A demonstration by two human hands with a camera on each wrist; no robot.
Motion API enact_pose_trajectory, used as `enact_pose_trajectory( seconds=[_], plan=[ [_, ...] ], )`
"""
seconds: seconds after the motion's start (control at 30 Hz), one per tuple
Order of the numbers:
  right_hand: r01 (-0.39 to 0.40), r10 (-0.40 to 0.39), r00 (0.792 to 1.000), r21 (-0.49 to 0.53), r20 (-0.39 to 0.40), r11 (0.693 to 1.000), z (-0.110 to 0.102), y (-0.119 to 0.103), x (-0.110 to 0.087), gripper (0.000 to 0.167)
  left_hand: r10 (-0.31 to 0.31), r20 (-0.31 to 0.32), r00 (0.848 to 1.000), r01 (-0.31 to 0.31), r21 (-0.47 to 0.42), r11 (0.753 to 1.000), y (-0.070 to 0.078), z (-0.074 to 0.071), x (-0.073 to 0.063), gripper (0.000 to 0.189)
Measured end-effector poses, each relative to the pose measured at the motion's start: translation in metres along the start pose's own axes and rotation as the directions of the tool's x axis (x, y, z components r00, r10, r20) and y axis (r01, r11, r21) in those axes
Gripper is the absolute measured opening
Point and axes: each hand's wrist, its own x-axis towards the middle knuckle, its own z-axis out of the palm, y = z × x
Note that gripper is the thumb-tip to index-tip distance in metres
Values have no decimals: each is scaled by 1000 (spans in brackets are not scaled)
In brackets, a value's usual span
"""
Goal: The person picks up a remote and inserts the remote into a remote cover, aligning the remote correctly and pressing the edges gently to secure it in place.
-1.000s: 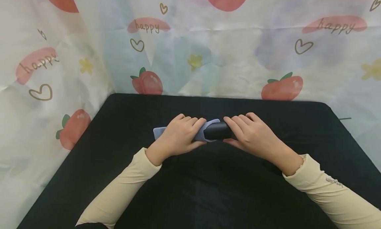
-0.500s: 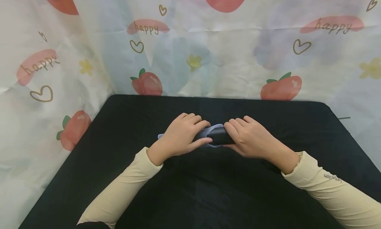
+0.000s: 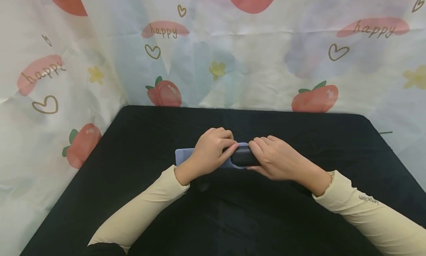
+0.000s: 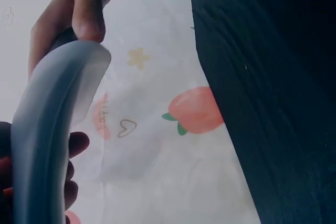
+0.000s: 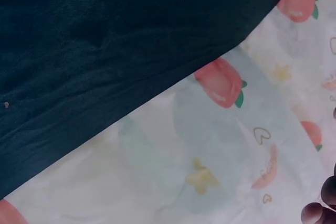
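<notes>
L hand (image 3: 213, 151) holds blue pc (image 3: 183, 156), R hand (image 3: 277, 159) blk end (image 3: 244, 157); ID unclear.

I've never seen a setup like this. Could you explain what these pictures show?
No machine here: just a person's bare left hand and right hand, in cream sleeves. The head camera looks forward and down; a camera on each wrist gives the other views. The left hand grips a long, smooth, pale blue piece; the right grips a rounded black piece meeting it. What they form, I can't tell. Below is a surface covered in black cloth; beyond it hangs a white fruit-printed sheet.
</notes>
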Motion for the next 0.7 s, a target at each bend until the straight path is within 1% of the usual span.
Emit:
enact_pose_trajectory(
  seconds=[0.2,0.4,0.53,0.7],
  plan=[
    [19,-19,1000,1,15,1000,1,1,6,56,-4,-59,998,4,2,1000,2,4,2,17],
    [30,-31,999,-17,-20,999,2,-1,11,55,4,-112,994,-1,34,999,7,5,5,20],
    [19,-20,999,-30,-40,999,3,-3,12,56,22,-127,992,-13,66,998,9,7,7,21],
    [-27,25,999,-55,-34,998,3,-4,10,60,16,-126,992,-6,75,997,6,7,8,19]
  ],
)
